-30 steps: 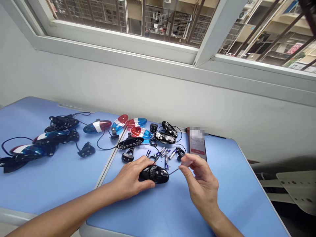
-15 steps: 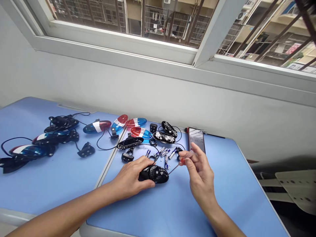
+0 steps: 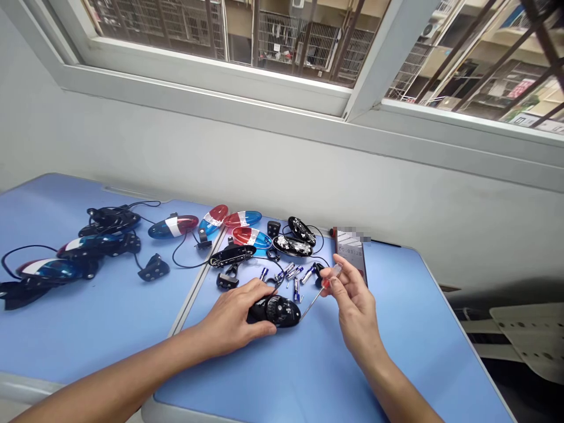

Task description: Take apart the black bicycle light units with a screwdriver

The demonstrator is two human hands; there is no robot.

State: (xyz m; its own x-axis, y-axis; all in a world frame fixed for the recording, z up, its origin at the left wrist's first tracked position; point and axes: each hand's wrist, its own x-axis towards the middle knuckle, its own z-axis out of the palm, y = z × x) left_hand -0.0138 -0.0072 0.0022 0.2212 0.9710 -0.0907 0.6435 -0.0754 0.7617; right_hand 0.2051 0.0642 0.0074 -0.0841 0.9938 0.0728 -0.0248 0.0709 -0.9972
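Observation:
My left hand (image 3: 240, 314) is closed round the left end of a black oval bike light (image 3: 282, 311), which lies underside up on the blue table. Between the thumb and fingers of my right hand (image 3: 355, 299) is a screwdriver (image 3: 325, 284) with a red and clear handle. Its thin shaft slants down to the left, and the tip is at the right end of the black light; whether it touches cannot be made out. Several blue and white batteries (image 3: 307, 274) lie just behind the light, with small screws among them.
Red, white and blue light covers (image 3: 251, 237) and opened black housings (image 3: 293, 245) lie further back. Several lights with cables (image 3: 53, 269) occupy the left table (image 3: 110, 329). A phone (image 3: 351, 249) showing a timer leans near the wall. A pale chair (image 3: 529, 335) stands at right.
My right hand has shifted slightly left, and the screwdriver's tip has dropped from the light's upper face to its right edge. My left hand and the light keep their place.

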